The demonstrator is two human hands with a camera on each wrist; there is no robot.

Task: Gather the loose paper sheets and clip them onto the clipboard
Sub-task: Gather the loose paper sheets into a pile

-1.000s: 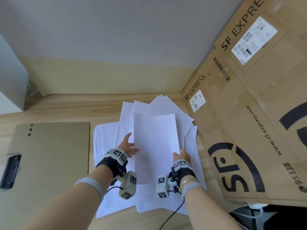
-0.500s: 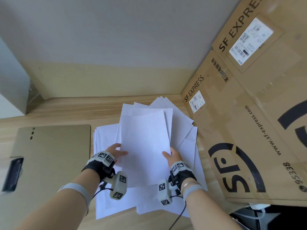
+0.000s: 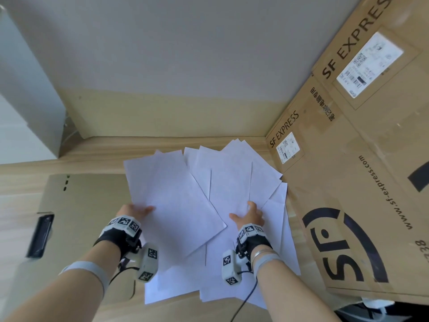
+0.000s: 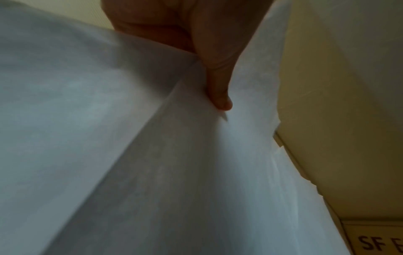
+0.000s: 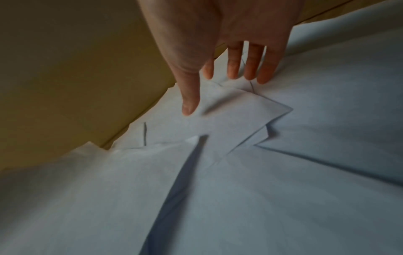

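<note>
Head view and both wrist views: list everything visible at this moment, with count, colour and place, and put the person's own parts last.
lifted sheet: one, white, raised and tilted at the left of the pile, partly over the clipboard.
loose sheets: many, exact count unclear, white, fanned on the desk.
clipboard: one, tan with a black clip, left of the pile.
cardboard boxes: at least two, brown, SF EXPRESS print, right of the pile.
desk: one, light wood.
wall: grey above, beige below.
left hand: grips the lifted sheet's left edge.
right hand: fingers straight, resting on the loose sheets.
</note>
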